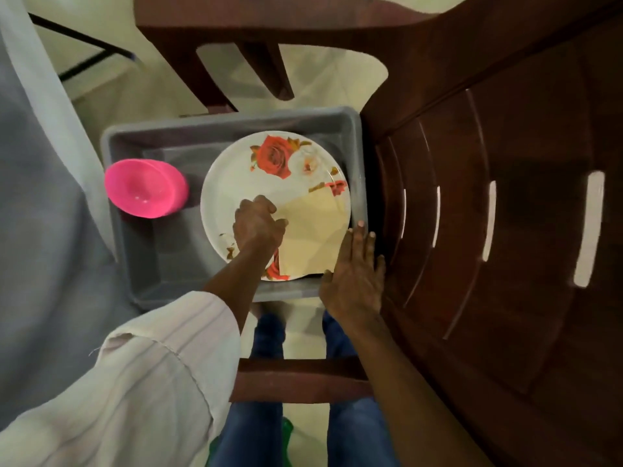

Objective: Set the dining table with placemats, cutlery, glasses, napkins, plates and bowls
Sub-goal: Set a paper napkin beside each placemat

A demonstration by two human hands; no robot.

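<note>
A grey plastic tub (158, 267) sits below me. Inside it lies a white plate (236, 173) printed with red roses. A folded cream napkin (310, 230) rests on the plate's near right part. My left hand (258, 224) reaches into the tub and pinches the napkin's left edge. My right hand (354, 267) lies flat with straight fingers on the tub's right rim, holding nothing. A pink bowl (145, 188) sits at the tub's left wall, tilted over the rim.
A dark brown plastic chair (505, 197) stands right against the tub's right side, and another brown chair part (215, 45) is beyond the tub. A grey cloth (40, 214) hangs at the left. My legs in blue jeans (266, 365) stand on the pale floor.
</note>
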